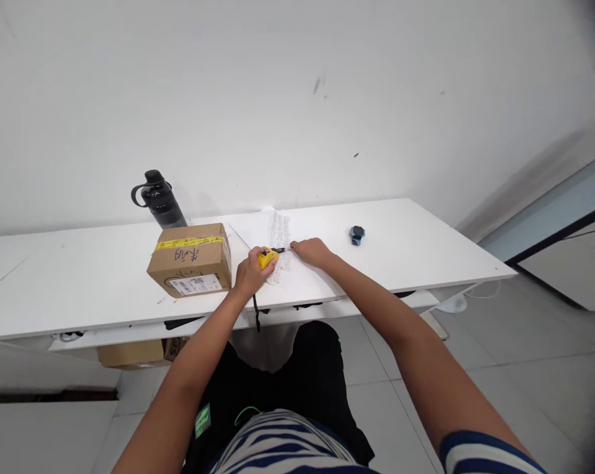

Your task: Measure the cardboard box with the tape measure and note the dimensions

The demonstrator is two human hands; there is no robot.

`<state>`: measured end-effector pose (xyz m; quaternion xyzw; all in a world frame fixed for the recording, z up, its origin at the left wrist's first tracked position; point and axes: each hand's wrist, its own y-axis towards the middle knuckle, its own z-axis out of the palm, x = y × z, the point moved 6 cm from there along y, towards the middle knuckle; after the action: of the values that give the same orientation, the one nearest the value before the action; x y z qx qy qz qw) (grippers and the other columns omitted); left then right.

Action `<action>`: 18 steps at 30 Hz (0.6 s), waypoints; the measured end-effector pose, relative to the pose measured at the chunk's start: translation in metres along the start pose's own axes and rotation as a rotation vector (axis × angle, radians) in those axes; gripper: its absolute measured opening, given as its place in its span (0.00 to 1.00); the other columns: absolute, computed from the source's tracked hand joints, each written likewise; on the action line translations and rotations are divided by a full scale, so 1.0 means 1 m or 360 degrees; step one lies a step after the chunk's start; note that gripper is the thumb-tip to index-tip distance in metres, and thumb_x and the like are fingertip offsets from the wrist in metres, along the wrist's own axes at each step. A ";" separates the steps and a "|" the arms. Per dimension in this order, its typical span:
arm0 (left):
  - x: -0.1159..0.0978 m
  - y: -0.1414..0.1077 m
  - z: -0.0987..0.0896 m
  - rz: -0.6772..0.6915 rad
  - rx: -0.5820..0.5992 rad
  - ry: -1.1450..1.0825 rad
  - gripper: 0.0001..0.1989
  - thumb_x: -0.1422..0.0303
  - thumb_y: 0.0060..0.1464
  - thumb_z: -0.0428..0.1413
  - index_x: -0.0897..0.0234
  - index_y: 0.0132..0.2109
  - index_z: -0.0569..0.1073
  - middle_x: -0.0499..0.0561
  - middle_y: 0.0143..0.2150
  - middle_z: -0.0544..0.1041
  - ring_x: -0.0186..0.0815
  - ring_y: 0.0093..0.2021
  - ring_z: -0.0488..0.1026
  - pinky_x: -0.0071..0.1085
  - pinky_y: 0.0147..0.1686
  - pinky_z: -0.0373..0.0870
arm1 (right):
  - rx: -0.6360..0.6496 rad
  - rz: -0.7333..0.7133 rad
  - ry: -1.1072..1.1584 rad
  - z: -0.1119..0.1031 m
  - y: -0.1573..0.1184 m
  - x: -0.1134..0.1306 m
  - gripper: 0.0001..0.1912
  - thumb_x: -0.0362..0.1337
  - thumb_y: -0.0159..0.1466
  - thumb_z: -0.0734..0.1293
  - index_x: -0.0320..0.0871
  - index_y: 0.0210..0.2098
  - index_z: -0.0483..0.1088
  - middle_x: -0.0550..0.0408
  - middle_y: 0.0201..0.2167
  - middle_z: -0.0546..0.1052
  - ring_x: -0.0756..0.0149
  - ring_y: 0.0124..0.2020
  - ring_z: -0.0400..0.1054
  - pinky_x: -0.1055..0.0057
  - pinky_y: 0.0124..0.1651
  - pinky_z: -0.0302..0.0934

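My left hand [249,274] is wrapped round a yellow tape measure [266,259] in the middle of the white table. A dark wrist strap hangs below that hand over the table's front edge. My right hand [313,253] is closed just to the right, its fingertips pinching the end of the tape measure; only a short piece shows between the hands. Under both hands lies a sheet of paper [280,227] covered with handwriting. Left of my left hand stands a taped cardboard box [191,259] with a shipping label.
A black bottle [162,199] with a loop handle stands behind the box. A dark wristwatch [357,235] lies to the right on the white table [411,243]. Beneath the tabletop is a shelf with another cardboard box [132,353]. The wall rises directly behind the table.
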<state>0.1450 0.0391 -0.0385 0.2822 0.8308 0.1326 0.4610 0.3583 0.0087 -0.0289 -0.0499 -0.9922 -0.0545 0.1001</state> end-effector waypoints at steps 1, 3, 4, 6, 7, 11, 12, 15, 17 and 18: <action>-0.002 0.000 0.000 0.0015 0.0024 -0.0004 0.25 0.60 0.47 0.64 0.57 0.51 0.67 0.51 0.39 0.79 0.45 0.36 0.78 0.35 0.36 0.69 | -0.0022 0.0020 -0.0010 -0.003 -0.001 -0.001 0.14 0.37 0.70 0.58 0.39 0.49 0.70 0.43 0.35 0.79 0.55 0.37 0.72 0.66 0.40 0.58; -0.006 0.001 0.000 0.0023 0.0061 -0.0020 0.24 0.60 0.49 0.63 0.55 0.53 0.69 0.52 0.43 0.79 0.45 0.39 0.78 0.36 0.39 0.70 | -0.0174 0.0119 0.0080 -0.011 -0.009 -0.001 0.18 0.40 0.72 0.52 0.40 0.52 0.67 0.45 0.36 0.79 0.58 0.35 0.71 0.66 0.38 0.57; -0.008 0.001 0.000 0.0025 0.0075 -0.0034 0.24 0.61 0.50 0.62 0.55 0.54 0.69 0.52 0.46 0.79 0.45 0.41 0.78 0.36 0.40 0.70 | -0.0304 0.0186 0.0219 -0.015 -0.016 -0.001 0.20 0.43 0.73 0.51 0.40 0.52 0.66 0.48 0.35 0.78 0.60 0.33 0.71 0.68 0.37 0.57; -0.012 0.003 -0.002 0.0041 0.0097 -0.0055 0.25 0.61 0.52 0.61 0.54 0.58 0.68 0.53 0.51 0.77 0.46 0.45 0.77 0.36 0.43 0.70 | -0.0582 0.0278 0.0664 -0.021 -0.034 0.004 0.23 0.52 0.71 0.52 0.42 0.45 0.69 0.54 0.29 0.76 0.64 0.30 0.68 0.70 0.34 0.57; -0.014 0.003 -0.003 0.0057 0.0108 -0.0057 0.26 0.61 0.53 0.60 0.54 0.59 0.68 0.54 0.53 0.77 0.46 0.47 0.76 0.37 0.45 0.70 | -0.0674 0.0271 0.0908 -0.019 -0.043 0.008 0.25 0.56 0.69 0.54 0.43 0.38 0.70 0.57 0.26 0.73 0.65 0.29 0.66 0.71 0.33 0.57; -0.018 0.004 -0.004 0.0119 0.0152 -0.0048 0.26 0.61 0.57 0.57 0.56 0.62 0.68 0.55 0.55 0.76 0.46 0.51 0.75 0.37 0.50 0.70 | -0.0503 0.0134 0.1510 0.004 -0.061 0.030 0.31 0.63 0.65 0.54 0.43 0.28 0.71 0.59 0.21 0.69 0.69 0.24 0.62 0.72 0.31 0.56; -0.018 0.004 -0.005 0.0114 0.0152 -0.0053 0.26 0.61 0.57 0.56 0.56 0.62 0.68 0.55 0.56 0.76 0.46 0.52 0.75 0.37 0.51 0.70 | -0.0445 0.0136 0.1635 0.011 -0.062 0.032 0.33 0.64 0.65 0.52 0.43 0.30 0.72 0.59 0.21 0.70 0.69 0.23 0.60 0.72 0.30 0.56; -0.015 0.005 -0.007 0.0047 0.0144 -0.0064 0.27 0.61 0.58 0.55 0.56 0.64 0.66 0.55 0.58 0.74 0.45 0.55 0.73 0.39 0.55 0.68 | -0.0399 0.0289 0.1841 0.023 -0.062 0.027 0.36 0.65 0.64 0.50 0.42 0.28 0.73 0.58 0.17 0.68 0.69 0.20 0.58 0.71 0.28 0.55; -0.013 0.006 -0.009 -0.0007 0.0140 -0.0063 0.27 0.61 0.60 0.53 0.56 0.66 0.64 0.54 0.61 0.72 0.44 0.59 0.71 0.39 0.59 0.66 | -0.0399 0.0407 0.1777 0.026 -0.061 0.022 0.33 0.64 0.63 0.56 0.43 0.21 0.70 0.59 0.14 0.65 0.68 0.21 0.60 0.70 0.29 0.55; -0.012 0.007 -0.010 -0.0031 0.0135 -0.0062 0.27 0.62 0.61 0.52 0.56 0.66 0.63 0.53 0.63 0.71 0.43 0.60 0.70 0.38 0.60 0.65 | -0.0391 0.0428 0.1724 0.027 -0.061 0.021 0.30 0.62 0.61 0.60 0.44 0.18 0.68 0.59 0.14 0.63 0.67 0.22 0.60 0.70 0.30 0.55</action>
<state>0.1445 0.0376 -0.0216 0.2959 0.8292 0.0874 0.4660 0.3260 -0.0465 -0.0567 -0.1520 -0.7706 -0.1740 0.5940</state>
